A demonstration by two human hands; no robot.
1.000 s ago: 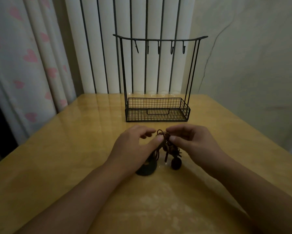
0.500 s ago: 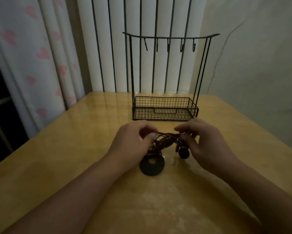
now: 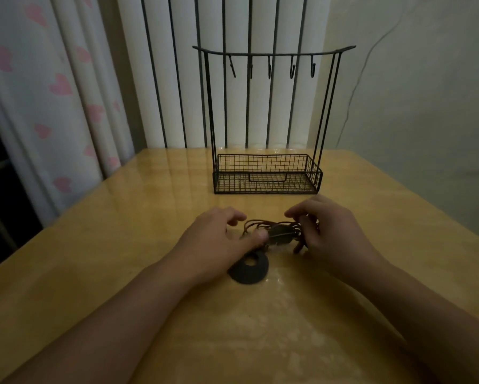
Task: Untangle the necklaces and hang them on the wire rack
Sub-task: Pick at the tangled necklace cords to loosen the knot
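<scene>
A dark tangle of corded necklaces lies between my two hands just above the wooden table. My left hand pinches the left side of the tangle with its thumb. My right hand curls its fingers round the cords on the right. A flat black ring pendant rests on the table below my left hand. The black wire rack stands behind the hands, with several bare hooks on its top bar and a mesh basket at its base.
A heart-print curtain hangs at the left beyond the table edge. White vertical blinds sit behind the rack and a plain wall runs along the right.
The hands have lowered and drawn apart, spreading the tangle sideways. The ring pendant now lies flat on the table. The view has moved closer to the rack.
</scene>
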